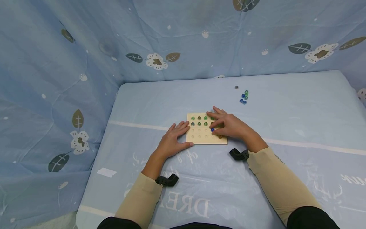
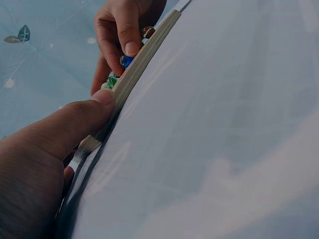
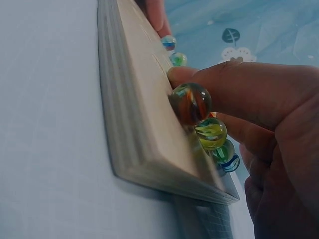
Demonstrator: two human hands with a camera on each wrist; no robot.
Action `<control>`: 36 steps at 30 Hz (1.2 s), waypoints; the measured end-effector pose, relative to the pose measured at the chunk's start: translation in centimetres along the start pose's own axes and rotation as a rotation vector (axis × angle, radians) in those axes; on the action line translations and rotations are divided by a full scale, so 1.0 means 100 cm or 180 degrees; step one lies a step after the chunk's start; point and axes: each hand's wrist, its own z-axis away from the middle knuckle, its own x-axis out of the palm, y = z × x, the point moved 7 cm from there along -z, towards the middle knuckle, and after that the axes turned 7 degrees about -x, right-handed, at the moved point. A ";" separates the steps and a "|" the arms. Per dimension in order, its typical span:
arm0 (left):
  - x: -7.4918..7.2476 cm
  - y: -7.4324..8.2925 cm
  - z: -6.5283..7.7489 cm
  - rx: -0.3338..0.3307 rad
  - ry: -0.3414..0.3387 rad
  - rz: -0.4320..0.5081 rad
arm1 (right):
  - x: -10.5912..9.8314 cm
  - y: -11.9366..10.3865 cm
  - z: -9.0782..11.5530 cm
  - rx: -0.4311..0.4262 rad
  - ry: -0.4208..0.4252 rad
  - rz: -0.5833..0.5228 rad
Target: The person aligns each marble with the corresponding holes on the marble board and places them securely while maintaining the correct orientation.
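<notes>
A light wooden board with rows of round hollows lies on the table. Green and dark glass marbles sit in its two far rows. My left hand holds the board at its left side, thumb at the near corner and fingers along the left edge. Over the board's right half, my right hand pinches a blue marble between thumb and finger, close over a hollow. An orange-brown marble rests near the board's right end, with a yellow-striped marble behind it. The right hand hides part of the far right hollows.
Beyond the board, toward the back of the table, lies a loose group of blue marbles and green marbles. One dark marble lies apart from them. A patterned blue cloth hangs behind the table.
</notes>
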 end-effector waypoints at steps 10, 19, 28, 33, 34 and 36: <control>0.000 0.000 0.000 0.0016 0.0031 -0.0020 | 0.001 0.002 0.000 -0.0005 0.0010 0.0031; 0.001 -0.001 0.000 -0.0008 -0.0004 -0.0053 | -0.006 0.003 0.001 0.0020 0.0186 -0.0141; 0.000 -0.001 0.000 -0.0034 0.0035 -0.0033 | -0.046 0.017 0.015 0.0184 0.1168 -0.0094; 0.000 0.000 0.000 -0.0020 0.0052 0.0003 | -0.070 0.040 0.031 0.0495 0.1829 -0.0176; 0.000 0.000 0.000 -0.0019 0.0052 0.0000 | -0.074 0.044 0.035 0.0550 0.1958 -0.0189; 0.001 -0.001 0.000 -0.0020 0.0054 -0.0004 | -0.082 0.054 0.042 0.0666 0.2196 -0.0207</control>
